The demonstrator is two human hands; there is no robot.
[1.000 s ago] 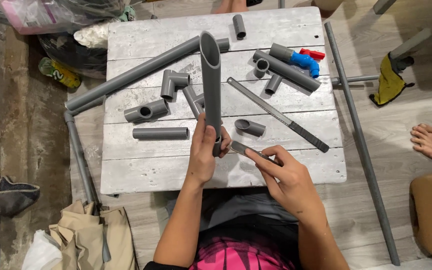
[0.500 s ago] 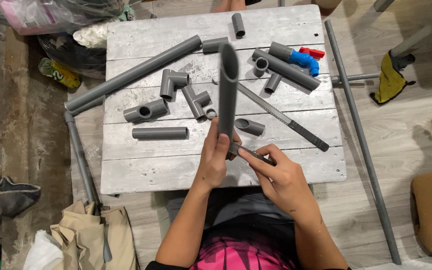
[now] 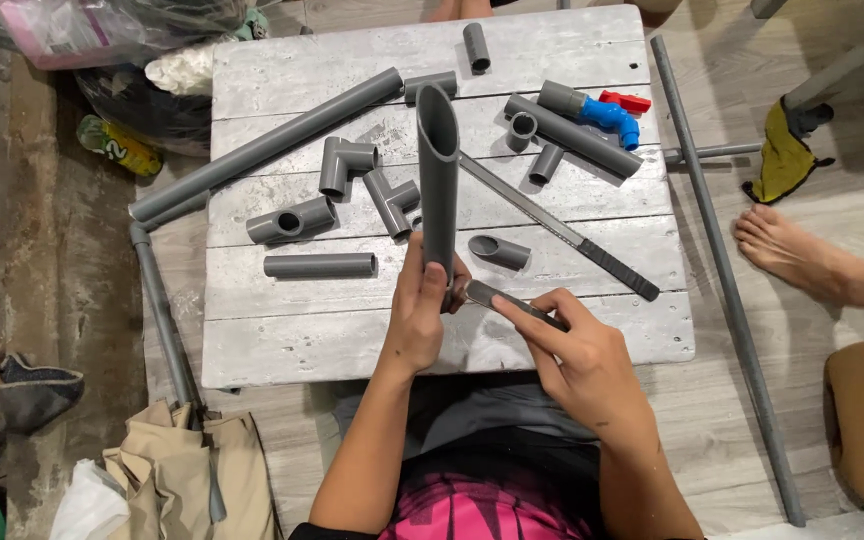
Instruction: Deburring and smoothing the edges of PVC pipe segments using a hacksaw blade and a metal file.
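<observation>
Your left hand [image 3: 420, 310] grips the grey pipe [image 3: 438, 180] near its lower end, fingers wrapped tight; its long axis runs toward twelve o'clock, slanted cut end farthest from you. Your right hand [image 3: 577, 355] pinches a flat file [image 3: 512, 304], whose tip points to ten o'clock and meets the pipe's base, right beside your left fingers, above the white board table [image 3: 552, 330].

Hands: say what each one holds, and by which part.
Left hand grips the upright grey pipe by its lower end; right hand holds a small flat blade by its rear.
</observation>
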